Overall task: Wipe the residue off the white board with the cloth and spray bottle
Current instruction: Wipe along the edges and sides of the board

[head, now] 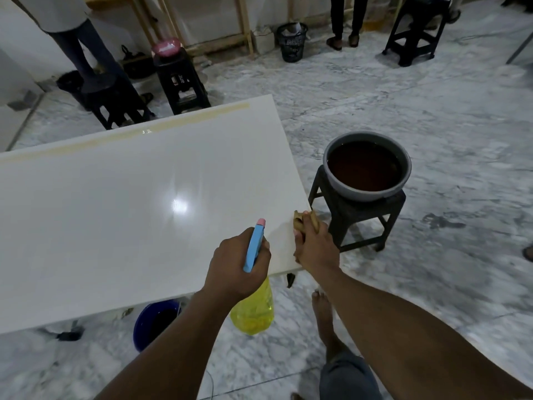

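Head cam: left hand (236, 262) is clenched round the neck of the spray bottle with translucent yellow body and light-blue trigger head (254, 311). The knuckles are up and the forearm comes in from the lower left. The bottle's pink nozzle tip points away from the person over the glossy white rectangular board (115, 215), and the yellow body hangs below the board's near edge. I can't tell whether a finger is on the trigger, since it's hidden behind the hand. Right hand (315, 248) has its arm extended from the lower right, with the fingers curled over a crumpled tan cloth (300, 221) and pressing it onto the board at its right edge, close to the near-right corner. The two hands are near each other but apart. The board lies flat and raised off the floor, with a glare spot mid-surface. A yellowish tape-like residue strip (138, 133) runs along its far edge, well away from both hands. Just right of the board, a grey round basin of dark brown liquid (367, 168) sits on a black plastic stool (360, 223). A blue bucket (150, 324) stands on the grey-white marble floor (447, 255), partly under the board's near edge. The person's bare foot (322, 311) is on the floor between the arms.
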A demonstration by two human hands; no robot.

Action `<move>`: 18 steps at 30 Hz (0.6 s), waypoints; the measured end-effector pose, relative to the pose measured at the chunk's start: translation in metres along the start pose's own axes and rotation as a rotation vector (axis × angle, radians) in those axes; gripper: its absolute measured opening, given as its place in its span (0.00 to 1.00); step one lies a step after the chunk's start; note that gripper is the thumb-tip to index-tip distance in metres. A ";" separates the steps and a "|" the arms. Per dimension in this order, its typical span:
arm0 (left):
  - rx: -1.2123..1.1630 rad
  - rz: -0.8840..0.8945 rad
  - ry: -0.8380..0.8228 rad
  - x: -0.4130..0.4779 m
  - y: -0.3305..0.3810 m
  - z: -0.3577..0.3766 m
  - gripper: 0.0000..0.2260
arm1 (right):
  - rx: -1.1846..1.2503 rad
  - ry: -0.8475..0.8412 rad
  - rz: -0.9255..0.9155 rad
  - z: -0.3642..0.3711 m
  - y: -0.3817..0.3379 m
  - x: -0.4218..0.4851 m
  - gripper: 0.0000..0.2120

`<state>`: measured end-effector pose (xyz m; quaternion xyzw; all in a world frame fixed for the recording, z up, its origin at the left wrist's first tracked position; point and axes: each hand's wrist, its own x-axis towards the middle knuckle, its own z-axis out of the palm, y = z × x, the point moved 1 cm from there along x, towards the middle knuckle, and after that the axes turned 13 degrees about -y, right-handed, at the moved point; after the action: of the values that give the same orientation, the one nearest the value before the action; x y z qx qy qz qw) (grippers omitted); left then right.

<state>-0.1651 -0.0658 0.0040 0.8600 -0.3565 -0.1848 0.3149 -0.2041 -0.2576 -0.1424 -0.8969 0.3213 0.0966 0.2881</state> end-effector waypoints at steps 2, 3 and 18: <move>-0.002 -0.005 -0.001 -0.008 0.004 0.003 0.10 | 0.020 -0.005 0.007 0.002 0.005 -0.017 0.27; 0.001 -0.007 0.002 -0.011 0.005 0.005 0.10 | 0.027 -0.011 0.008 0.005 0.007 -0.023 0.27; 0.000 -0.091 -0.059 -0.006 0.043 -0.007 0.11 | 1.352 -0.683 0.371 -0.133 0.036 -0.070 0.21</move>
<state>-0.1868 -0.0820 0.0384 0.8695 -0.3261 -0.2243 0.2954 -0.2827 -0.3213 -0.0251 -0.3787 0.3486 0.1970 0.8344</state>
